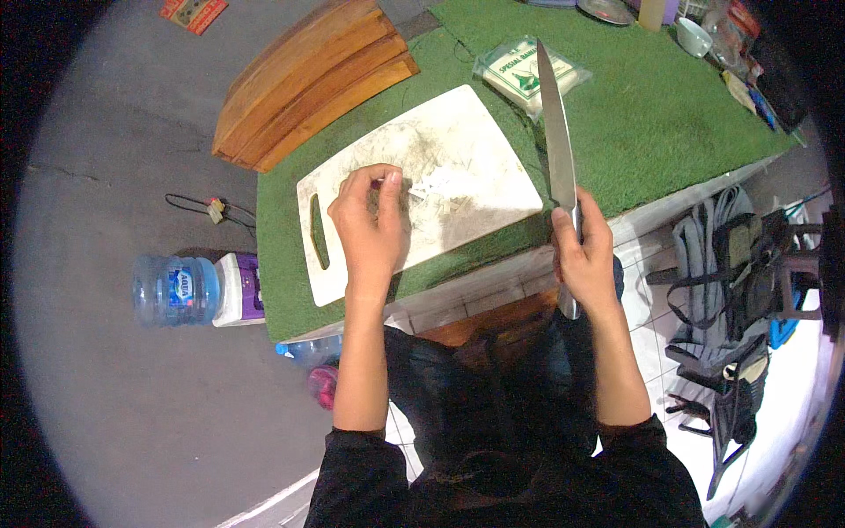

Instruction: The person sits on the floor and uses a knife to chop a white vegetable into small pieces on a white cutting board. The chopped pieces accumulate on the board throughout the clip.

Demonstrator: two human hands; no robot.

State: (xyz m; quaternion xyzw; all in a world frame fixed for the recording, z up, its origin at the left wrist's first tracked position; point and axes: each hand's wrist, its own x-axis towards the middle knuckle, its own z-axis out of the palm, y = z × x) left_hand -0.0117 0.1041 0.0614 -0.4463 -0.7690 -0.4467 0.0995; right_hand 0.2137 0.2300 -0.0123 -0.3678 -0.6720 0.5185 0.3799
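My right hand grips the handle of a large kitchen knife, its blade pointing away from me beyond the right end of the board. A white plastic cutting board with dark stains and cut marks lies on green artificial turf. My left hand is over the board's left half, thumb and fingertips close together; a small dark reddish thing shows between them, too hidden to name. Beside those fingertips, small white cut pieces lie on the board.
Behind the board are a curved wooden block and a plastic packet bearing writing. A white bowl stands at the back right. The turf-covered counter ends at a tiled edge near me. A large water bottle lies at left.
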